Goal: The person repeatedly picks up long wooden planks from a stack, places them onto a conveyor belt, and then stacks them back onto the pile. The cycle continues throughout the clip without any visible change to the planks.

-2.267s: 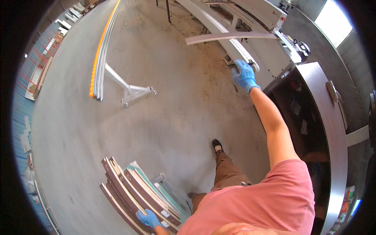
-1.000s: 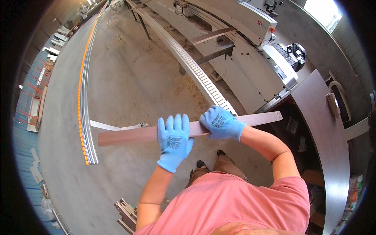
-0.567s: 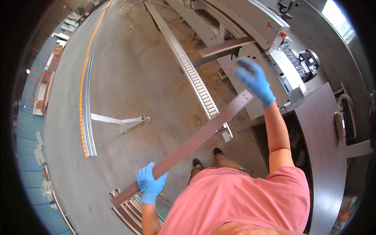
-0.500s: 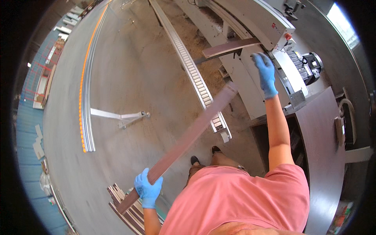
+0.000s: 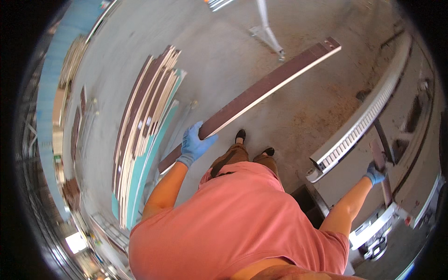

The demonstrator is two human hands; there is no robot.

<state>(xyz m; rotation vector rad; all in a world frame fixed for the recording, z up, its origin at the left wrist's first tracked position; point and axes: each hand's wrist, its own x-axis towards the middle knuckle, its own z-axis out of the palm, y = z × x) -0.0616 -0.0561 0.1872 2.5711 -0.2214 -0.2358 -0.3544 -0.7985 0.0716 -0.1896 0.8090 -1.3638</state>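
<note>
Brown-faced board strip (image 5: 273,87) held aslant above concrete floor (image 5: 210,51), left hand (image 5: 194,143) wrapped around its nearer part, likely to steady the long overhang. Second strip (image 5: 376,151), by grey machine (image 5: 343,186), touched by right hand (image 5: 374,174); grip cannot be told.

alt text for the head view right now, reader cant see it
A person's gloved left hand grips a long brown board above a concrete-grey floor, while the gloved right hand touches another board at a grey machine. A stack of boards lies to the left; a roller track runs along the right.
</note>
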